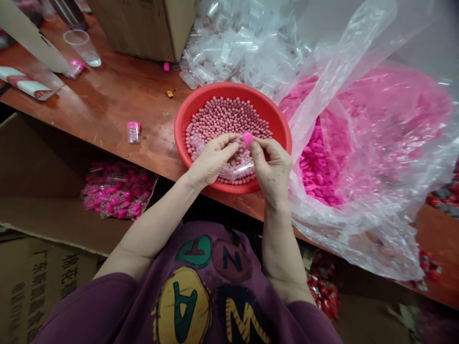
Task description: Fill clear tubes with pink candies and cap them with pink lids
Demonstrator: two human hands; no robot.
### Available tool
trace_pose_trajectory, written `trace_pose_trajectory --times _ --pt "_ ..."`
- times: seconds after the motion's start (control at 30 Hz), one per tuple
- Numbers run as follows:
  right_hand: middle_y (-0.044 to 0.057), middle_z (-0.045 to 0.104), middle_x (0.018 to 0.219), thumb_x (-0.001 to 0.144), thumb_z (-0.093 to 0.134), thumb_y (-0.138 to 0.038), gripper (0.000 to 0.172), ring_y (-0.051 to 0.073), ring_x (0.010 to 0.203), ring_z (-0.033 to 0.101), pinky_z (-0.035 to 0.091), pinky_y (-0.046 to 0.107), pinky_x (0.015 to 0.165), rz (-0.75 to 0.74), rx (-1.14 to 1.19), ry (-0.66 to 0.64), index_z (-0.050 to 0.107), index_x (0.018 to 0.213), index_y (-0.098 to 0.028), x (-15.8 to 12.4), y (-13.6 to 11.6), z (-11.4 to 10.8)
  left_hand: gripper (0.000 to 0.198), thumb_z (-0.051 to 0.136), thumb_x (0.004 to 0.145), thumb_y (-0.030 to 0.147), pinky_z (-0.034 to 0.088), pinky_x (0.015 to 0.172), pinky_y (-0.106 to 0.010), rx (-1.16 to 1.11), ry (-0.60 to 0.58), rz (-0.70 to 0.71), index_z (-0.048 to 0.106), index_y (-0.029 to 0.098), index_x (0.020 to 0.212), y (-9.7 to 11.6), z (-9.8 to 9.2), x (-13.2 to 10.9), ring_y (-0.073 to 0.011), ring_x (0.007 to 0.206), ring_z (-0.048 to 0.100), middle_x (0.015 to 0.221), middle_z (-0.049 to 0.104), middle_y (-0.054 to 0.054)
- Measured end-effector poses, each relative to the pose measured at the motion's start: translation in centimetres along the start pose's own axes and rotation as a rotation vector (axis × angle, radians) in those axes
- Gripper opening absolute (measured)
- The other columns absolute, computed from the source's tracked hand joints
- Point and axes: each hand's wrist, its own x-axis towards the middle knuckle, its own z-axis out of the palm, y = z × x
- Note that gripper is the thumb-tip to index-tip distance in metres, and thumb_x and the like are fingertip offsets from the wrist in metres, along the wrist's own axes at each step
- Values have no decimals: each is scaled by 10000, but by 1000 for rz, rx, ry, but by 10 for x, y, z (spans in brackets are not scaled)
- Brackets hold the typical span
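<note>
Over a red basin (287,138) of small pink balls (229,114), my two hands meet. My left hand (213,160) is closed around a small clear plastic jar (236,140). With thumb and fingers my right hand (271,165) pinches the bright pink cap (247,138) at the jar's end. How firmly the cap sits on the jar is hard to make out. Several clear empty jars (238,169) lie on the balls beneath my hands. A capped jar (134,132) filled with pink balls stands on the table to the left.
Behind the basin are a heap of clear jars (247,38) and a cardboard box (143,28). An open plastic bag of pink caps (319,167) lies to the right. Below the table's left edge, a carton (43,210) holds filled jars (116,191). A plastic cup (84,48) lies far left.
</note>
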Motion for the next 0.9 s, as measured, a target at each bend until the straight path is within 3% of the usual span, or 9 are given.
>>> trace_pose_trajectory --times 0.4,0.73,0.9 --pt "45 846 1085 1123 626 -305 221 239 1016 800 671 435 952 -126 -138 -4 832 1202 -307 -8 -2 -1 132 674 1027 109 464 628 -218 76 22 42 763 184 966 -3 -2 0 -89 698 588 884 708 -18" --pt "36 842 1091 1120 623 -278 242 245 1006 800 691 459 941 -66 -182 -11 838 1210 -342 -13 -18 -12 120 692 1023 100 488 679 -232 8 -2 -40 783 178 1019 -1 -2 -1 -98 757 615 960 728 -30" --pt "26 840 1059 1116 626 -261 239 233 976 801 692 435 923 -62 -164 -21 844 1184 -333 -9 -17 -8 156 652 1051 95 489 682 -233 10 -14 -65 777 167 992 2 -1 -1 -96 734 604 890 706 -20"
